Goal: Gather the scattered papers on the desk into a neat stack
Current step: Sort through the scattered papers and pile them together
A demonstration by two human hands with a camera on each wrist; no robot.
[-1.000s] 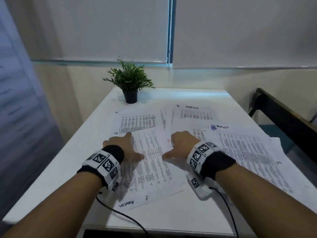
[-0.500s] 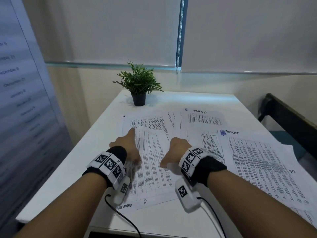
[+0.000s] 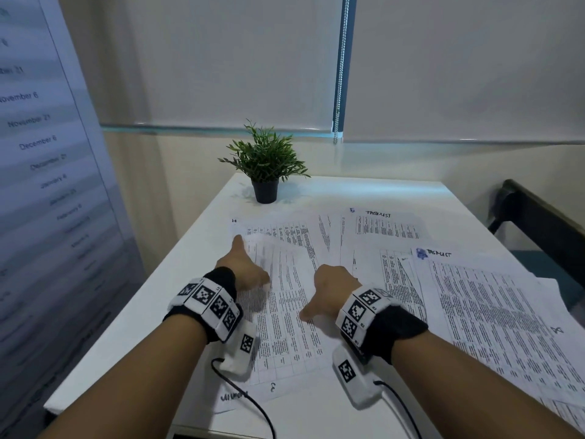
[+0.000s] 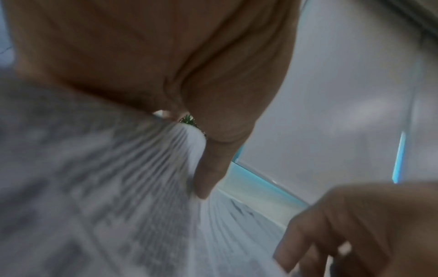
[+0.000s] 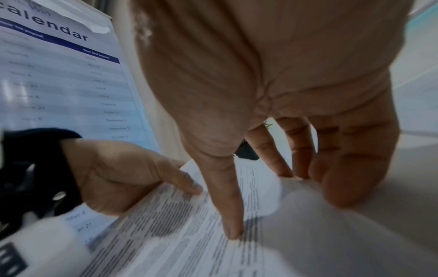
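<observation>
Several printed sheets lie overlapping on the white desk (image 3: pixel 142 327). The nearest sheet (image 3: pixel 285 327) sits between my hands. My left hand (image 3: pixel 251 259) holds its left edge, with the thumb on top and the forefinger stretched forward along the edge. My right hand (image 3: pixel 323 289) holds its right side. The thumb (image 5: pixel 233 230) presses the print, and the fingers (image 5: pixel 296 168) curl down at the edge, which bows upward. Other sheets lie behind (image 3: pixel 278 231), at the back (image 3: pixel 386 229) and to the right (image 3: pixel 490 312).
A small potted plant (image 3: pixel 266 166) stands at the desk's far left. A calendar banner (image 3: pixel 47 153) hangs close on the left. A dark chair frame (image 3: pixel 544 223) stands beyond the right edge, where the rightmost sheets overhang. Drawn blinds fill the wall behind.
My left fingers have stretched forward along the sheet's left edge. The near sheet's edges have lifted between my hands. The head view has shifted, so the desk sits lower and further right.
</observation>
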